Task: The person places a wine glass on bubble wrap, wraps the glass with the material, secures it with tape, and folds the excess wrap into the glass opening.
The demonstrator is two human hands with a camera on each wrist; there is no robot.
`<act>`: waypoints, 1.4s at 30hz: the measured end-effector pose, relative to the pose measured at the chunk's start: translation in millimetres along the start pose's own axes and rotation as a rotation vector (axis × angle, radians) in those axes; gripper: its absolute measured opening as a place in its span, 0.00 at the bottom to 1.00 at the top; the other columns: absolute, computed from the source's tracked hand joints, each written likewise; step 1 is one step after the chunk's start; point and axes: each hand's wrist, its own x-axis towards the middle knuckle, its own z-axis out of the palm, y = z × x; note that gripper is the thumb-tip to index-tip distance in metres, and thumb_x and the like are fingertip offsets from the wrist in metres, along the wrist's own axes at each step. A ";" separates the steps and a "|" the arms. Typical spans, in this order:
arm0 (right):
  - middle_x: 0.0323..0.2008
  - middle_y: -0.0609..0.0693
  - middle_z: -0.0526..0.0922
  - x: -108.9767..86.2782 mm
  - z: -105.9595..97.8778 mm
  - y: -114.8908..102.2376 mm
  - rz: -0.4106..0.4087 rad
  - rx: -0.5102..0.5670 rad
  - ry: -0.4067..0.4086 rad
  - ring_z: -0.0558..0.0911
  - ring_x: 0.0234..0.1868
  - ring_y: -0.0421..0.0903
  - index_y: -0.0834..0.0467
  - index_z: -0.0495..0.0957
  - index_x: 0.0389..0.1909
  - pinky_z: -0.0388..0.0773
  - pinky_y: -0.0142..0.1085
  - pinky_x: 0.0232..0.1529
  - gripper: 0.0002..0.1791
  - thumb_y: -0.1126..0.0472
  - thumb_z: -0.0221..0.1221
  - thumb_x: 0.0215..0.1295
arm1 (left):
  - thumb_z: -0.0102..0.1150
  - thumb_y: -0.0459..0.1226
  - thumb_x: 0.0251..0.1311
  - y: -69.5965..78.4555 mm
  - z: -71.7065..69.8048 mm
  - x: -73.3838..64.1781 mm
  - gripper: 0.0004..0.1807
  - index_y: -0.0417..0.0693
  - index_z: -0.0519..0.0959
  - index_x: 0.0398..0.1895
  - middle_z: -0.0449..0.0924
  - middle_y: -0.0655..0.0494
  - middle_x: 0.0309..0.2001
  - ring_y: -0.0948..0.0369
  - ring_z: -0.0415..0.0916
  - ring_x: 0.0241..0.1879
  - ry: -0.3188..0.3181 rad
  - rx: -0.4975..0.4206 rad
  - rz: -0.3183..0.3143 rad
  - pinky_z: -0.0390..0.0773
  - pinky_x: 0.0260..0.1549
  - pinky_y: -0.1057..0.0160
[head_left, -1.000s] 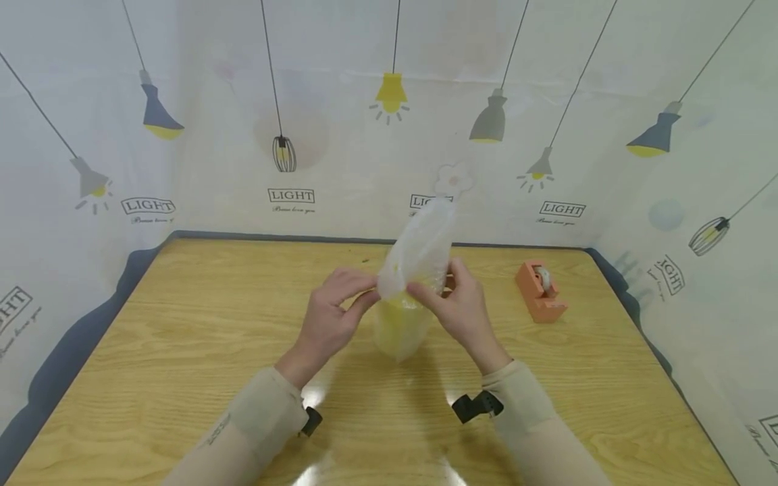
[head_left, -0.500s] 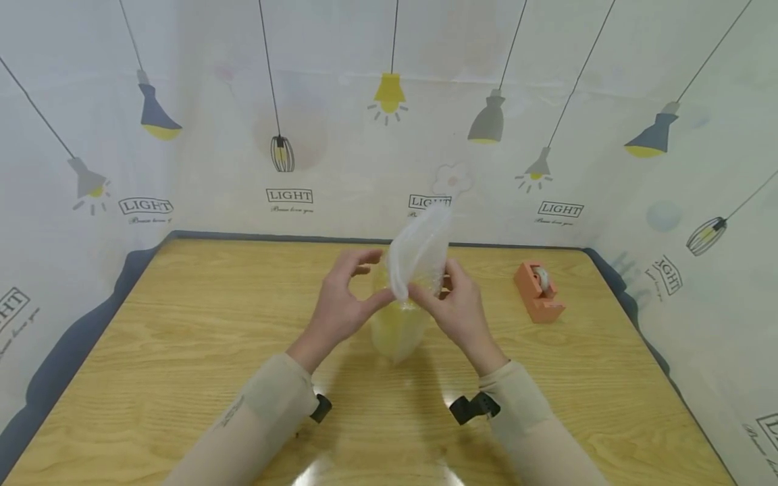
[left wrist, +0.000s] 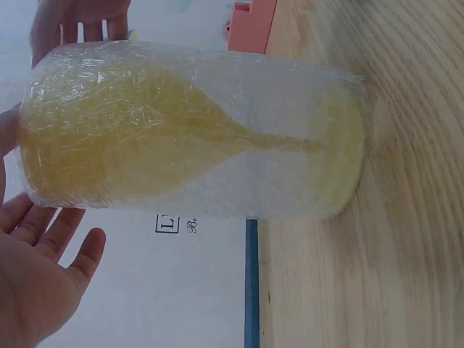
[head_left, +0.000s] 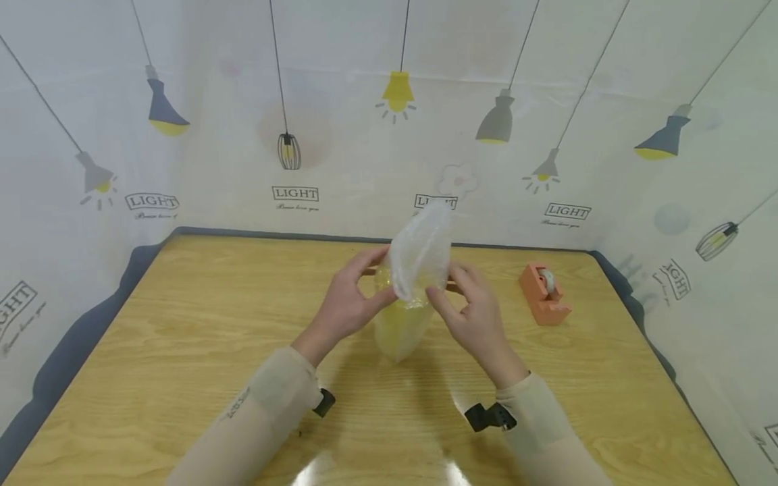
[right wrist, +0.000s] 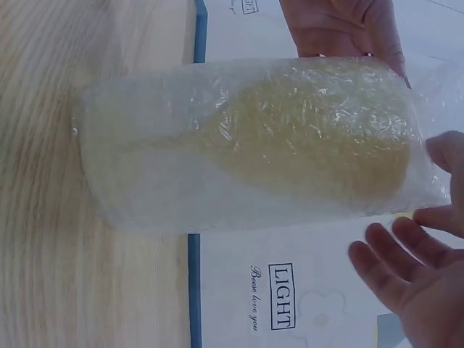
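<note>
A yellow wine glass (left wrist: 145, 130) stands upright on the table, rolled in clear bubble wrap (head_left: 423, 246) that rises above its rim as a loose flap. The bowl, stem and round foot show through the film in both wrist views. My left hand (head_left: 343, 304) holds the upper left side, thumb at the flap's lower corner and fingers reaching around behind. On the opposite side, my right hand (head_left: 480, 324) holds the wrap near the rim between thumb and index finger; its other fingers (right wrist: 388, 261) are spread away from the film.
An orange tape dispenser (head_left: 543, 297) with a roll of clear tape sits to the right on the wooden table (head_left: 213, 324). Behind the table's dark back edge hangs a pale backdrop (head_left: 340, 121) printed with lamps.
My left hand has gone from pinching the wrap's left edge to spanning the glass's upper side, its thumb at the flap. My right thumb has shifted slightly right along the wrap.
</note>
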 end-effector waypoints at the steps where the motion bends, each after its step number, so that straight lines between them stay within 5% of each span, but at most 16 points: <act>1: 0.52 0.63 0.80 -1.9 -0.2 0.4 -0.041 -0.022 0.035 0.82 0.50 0.57 0.67 0.80 0.60 0.87 0.50 0.49 0.23 0.70 0.67 0.64 | 0.72 0.39 0.61 0.4 0.1 0.3 0.36 0.48 0.71 0.72 0.77 0.52 0.66 0.53 0.74 0.64 -0.002 0.000 -0.001 0.75 0.65 0.48; 7: 0.44 0.63 0.79 -8.1 2.8 0.6 -0.206 -0.151 0.178 0.82 0.43 0.56 0.69 0.81 0.59 0.83 0.40 0.47 0.26 0.73 0.70 0.57 | 0.73 0.40 0.60 1.0 0.9 -0.2 0.35 0.50 0.73 0.71 0.78 0.53 0.65 0.53 0.74 0.64 0.011 0.007 -0.011 0.74 0.65 0.45; 15: 0.44 0.65 0.79 -7.0 8.5 -3.8 -0.320 -0.288 0.134 0.81 0.43 0.60 0.70 0.84 0.52 0.83 0.51 0.42 0.17 0.73 0.67 0.62 | 0.73 0.36 0.59 0.5 4.6 -1.5 0.32 0.46 0.75 0.68 0.79 0.51 0.65 0.49 0.74 0.64 0.048 0.019 -0.022 0.74 0.64 0.44; 19: 0.47 0.64 0.77 -7.9 8.6 -7.6 -0.307 -0.312 0.053 0.77 0.46 0.60 0.68 0.82 0.57 0.80 0.53 0.45 0.22 0.56 0.63 0.72 | 0.72 0.35 0.59 1.1 6.3 -1.8 0.31 0.44 0.76 0.67 0.80 0.50 0.64 0.46 0.74 0.64 0.058 0.023 -0.019 0.74 0.64 0.43; 24: 0.45 0.62 0.77 -7.1 10.9 -10.6 -0.296 -0.349 0.043 0.76 0.44 0.58 0.67 0.83 0.55 0.80 0.51 0.43 0.36 0.36 0.59 0.71 | 0.72 0.36 0.59 2.6 7.7 -2.1 0.29 0.46 0.77 0.65 0.81 0.51 0.62 0.48 0.75 0.64 0.065 0.027 -0.025 0.74 0.64 0.43; 30: 0.37 0.60 0.77 -0.1 15.0 -9.1 -0.343 -0.351 0.137 0.77 0.37 0.57 0.69 0.86 0.40 0.79 0.49 0.36 0.24 0.48 0.61 0.74 | 0.73 0.39 0.60 5.0 7.2 -2.9 0.29 0.48 0.77 0.65 0.81 0.52 0.62 0.52 0.75 0.64 0.060 0.040 -0.054 0.74 0.64 0.44; 35: 0.32 0.58 0.79 6.4 15.3 -6.4 -0.303 -0.221 0.170 0.77 0.34 0.54 0.69 0.89 0.34 0.77 0.43 0.33 0.29 0.45 0.58 0.76 | 0.74 0.42 0.61 5.5 6.9 -3.1 0.28 0.51 0.78 0.65 0.81 0.56 0.62 0.55 0.75 0.64 0.056 0.015 -0.058 0.73 0.64 0.42; 42: 0.29 0.55 0.81 9.1 12.2 -7.5 -0.138 -0.024 0.154 0.78 0.33 0.50 0.67 0.89 0.36 0.76 0.29 0.36 0.10 0.70 0.76 0.53 | 0.75 0.39 0.60 2.7 7.3 -3.6 0.26 0.53 0.80 0.63 0.82 0.59 0.61 0.58 0.76 0.63 0.063 -0.023 -0.018 0.74 0.64 0.42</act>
